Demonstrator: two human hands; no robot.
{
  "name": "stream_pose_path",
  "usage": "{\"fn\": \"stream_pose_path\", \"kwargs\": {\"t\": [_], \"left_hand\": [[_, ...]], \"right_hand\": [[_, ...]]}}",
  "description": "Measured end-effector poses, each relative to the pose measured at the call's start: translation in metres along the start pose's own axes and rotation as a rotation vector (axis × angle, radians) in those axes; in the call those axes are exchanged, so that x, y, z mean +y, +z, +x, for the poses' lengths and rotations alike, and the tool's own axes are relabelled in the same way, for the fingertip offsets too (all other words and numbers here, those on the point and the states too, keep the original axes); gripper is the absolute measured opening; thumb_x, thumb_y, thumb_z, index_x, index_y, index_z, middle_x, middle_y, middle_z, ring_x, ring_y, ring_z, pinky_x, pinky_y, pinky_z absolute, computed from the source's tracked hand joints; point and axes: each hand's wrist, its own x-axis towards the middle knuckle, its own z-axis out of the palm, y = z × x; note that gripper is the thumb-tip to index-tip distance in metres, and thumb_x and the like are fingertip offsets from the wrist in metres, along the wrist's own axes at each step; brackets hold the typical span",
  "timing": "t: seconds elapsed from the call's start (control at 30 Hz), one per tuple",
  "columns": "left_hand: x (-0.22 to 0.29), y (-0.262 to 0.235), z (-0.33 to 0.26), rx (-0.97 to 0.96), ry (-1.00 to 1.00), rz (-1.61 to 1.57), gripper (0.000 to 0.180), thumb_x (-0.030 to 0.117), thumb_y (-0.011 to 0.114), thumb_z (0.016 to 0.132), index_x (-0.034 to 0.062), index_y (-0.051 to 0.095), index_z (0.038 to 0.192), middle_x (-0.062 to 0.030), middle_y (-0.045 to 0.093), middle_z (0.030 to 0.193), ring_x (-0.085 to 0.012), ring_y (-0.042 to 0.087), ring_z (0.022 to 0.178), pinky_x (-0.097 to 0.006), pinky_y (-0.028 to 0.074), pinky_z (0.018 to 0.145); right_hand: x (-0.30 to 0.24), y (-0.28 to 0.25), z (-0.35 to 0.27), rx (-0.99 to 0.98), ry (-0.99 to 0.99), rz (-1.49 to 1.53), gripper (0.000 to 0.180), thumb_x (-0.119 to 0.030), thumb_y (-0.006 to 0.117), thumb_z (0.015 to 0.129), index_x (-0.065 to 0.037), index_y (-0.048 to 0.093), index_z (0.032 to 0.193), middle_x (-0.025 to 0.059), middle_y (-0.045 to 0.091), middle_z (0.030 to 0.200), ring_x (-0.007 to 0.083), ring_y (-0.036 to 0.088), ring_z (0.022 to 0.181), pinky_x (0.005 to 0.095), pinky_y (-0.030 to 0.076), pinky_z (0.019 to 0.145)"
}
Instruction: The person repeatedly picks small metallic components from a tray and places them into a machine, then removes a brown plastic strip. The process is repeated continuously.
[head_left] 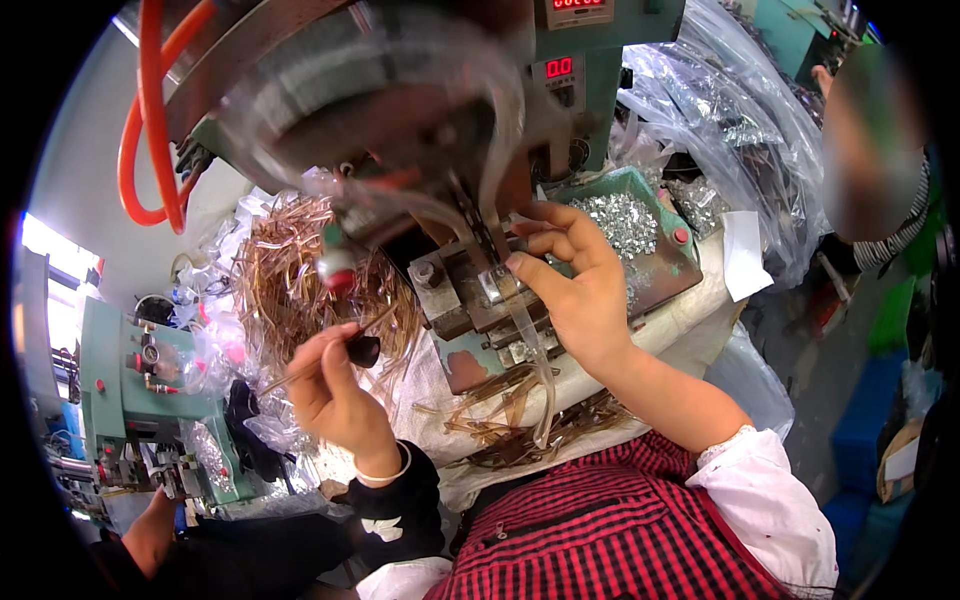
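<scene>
My left hand [345, 405] is closed in a pinch around a thin brown stick [378, 320], left of the press. A small dark rounded piece [363, 350] shows by its fingertips; I cannot tell whether it belongs to the stick. My right hand [585, 295] reaches into the press, thumb and fingers bent close together at the metal die block [490, 290]. Whatever those fingertips hold, if anything, is too small to make out. Out of the die's front a clear flat strip [540, 370] hangs down toward me.
Left of the press lies a heap of brown translucent strips [290, 260]. A green tray [620, 225] of small silvery pieces stands right of the die. Orange hoses [150, 110] hang at upper left. Another person's hand [150, 530] is at a green machine [150, 370], lower left.
</scene>
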Motion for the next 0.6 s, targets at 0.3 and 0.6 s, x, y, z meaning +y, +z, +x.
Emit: {"fn": "stream_pose_path", "kwargs": {"t": [0.3, 0.6], "left_hand": [[0.049, 0.033, 0.019, -0.326, 0.470, 0.029, 0.018, -0.005, 0.075, 0.082, -0.0028, 0.066, 0.098, -0.0155, 0.071, 0.088, -0.0291, 0.072, 0.082, -0.035, 0.059, 0.072], [0.067, 0.043, 0.004, -0.108, 0.344, -0.091, 0.012, 0.010, 0.061, 0.099, -0.0016, 0.057, 0.099, -0.0199, 0.068, 0.095, -0.0252, 0.065, 0.085, -0.035, 0.053, 0.084]], "right_hand": [[-0.052, 0.002, -0.027, -0.202, 0.123, 0.097, 0.059, 0.006, 0.059, 0.089, 0.003, 0.040, 0.145, 0.0148, 0.057, 0.134, 0.0177, 0.055, 0.122, 0.0313, 0.045, 0.101], [-0.024, 0.014, -0.004, -0.075, 0.076, 0.058, 0.044, -0.001, 0.068, 0.089, 0.003, 0.051, 0.129, 0.0059, 0.067, 0.096, 0.0104, 0.061, 0.089, 0.0257, 0.047, 0.084]]}}
